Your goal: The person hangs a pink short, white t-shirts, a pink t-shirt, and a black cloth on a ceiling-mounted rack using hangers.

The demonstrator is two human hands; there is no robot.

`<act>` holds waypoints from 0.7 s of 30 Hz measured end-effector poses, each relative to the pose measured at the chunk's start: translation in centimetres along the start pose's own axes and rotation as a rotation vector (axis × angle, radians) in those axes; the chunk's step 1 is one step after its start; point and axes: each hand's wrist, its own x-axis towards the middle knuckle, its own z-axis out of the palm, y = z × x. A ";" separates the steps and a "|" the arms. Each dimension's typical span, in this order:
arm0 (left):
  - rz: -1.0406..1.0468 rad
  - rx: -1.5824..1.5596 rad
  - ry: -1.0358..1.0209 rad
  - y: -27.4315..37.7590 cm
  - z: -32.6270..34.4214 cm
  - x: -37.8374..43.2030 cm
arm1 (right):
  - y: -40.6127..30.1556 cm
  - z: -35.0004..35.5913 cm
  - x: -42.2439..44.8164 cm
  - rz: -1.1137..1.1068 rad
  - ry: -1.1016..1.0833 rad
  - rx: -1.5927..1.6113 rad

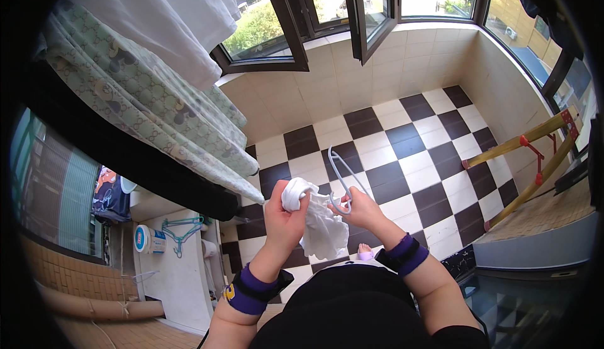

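A bunched white cloth [325,233] hangs from my left hand [285,219], whose thumb and fingers grip its rolled upper part. Its lower end falls loose in crumpled folds in front of my body. My right hand [361,209] holds a pale grey clothes hanger [340,172] near its hook end, with the long loop pointing up and away from me. The hanger's hook is close to the cloth's right edge; whether they touch I cannot tell. Both hands are at waist height, a short way apart, above the chequered floor.
A white garment [160,14] and a patterned green curtain-like cloth [141,84] hang at the left. Open window sashes [377,28] jut inward ahead. A stepladder [533,160] leans at the right. On a white counter [179,283] are a bucket [150,239] and green hangers [181,231].
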 end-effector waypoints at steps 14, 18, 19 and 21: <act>-0.464 0.836 0.059 -9.2 -9.3 -4.3 | -4.8 -4.2 0.0 -0.372 0.231 0.700; -0.243 0.707 -0.017 -9.6 -8.6 -4.3 | -6.0 -5.4 -0.6 -0.487 0.259 0.546; -0.189 0.601 -0.181 -9.2 -8.4 -4.0 | -6.0 -5.9 -0.6 -0.496 0.269 0.554; -0.132 0.491 -0.338 -8.3 -7.7 -3.5 | -6.2 -6.8 -0.5 -0.516 0.287 0.571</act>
